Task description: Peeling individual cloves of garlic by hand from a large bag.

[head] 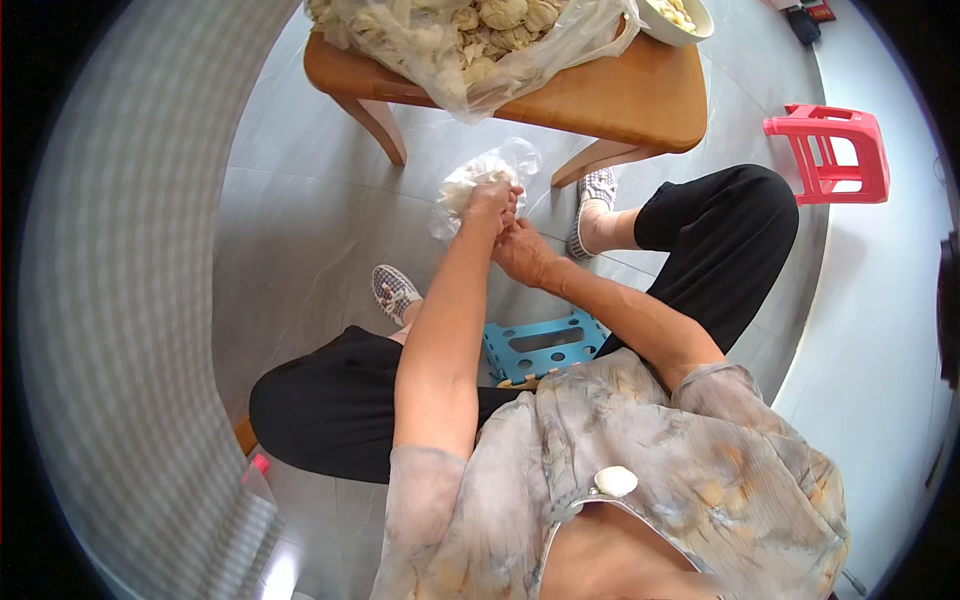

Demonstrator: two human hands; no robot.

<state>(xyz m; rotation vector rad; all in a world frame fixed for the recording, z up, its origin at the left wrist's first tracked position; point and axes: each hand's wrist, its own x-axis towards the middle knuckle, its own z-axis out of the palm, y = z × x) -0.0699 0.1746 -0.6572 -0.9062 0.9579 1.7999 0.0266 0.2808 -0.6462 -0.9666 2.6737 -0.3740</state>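
Observation:
My left hand and my right hand meet in front of me, fingers curled in close to each other. Anything pinched between them is too small or hidden to make out. Just beyond and below my left hand, a clear plastic bag with pale, papery scraps lies on the floor. Whole garlic bulbs fill a larger plastic bag on the wooden stool. At that stool's far right corner stands a white bowl holding pale peeled cloves.
A blue folding step stool is between my legs. To the right, a red plastic stool lies on its side near the white wall. A checked curtain-like cloth hangs along the left. Grey tiles cover the floor.

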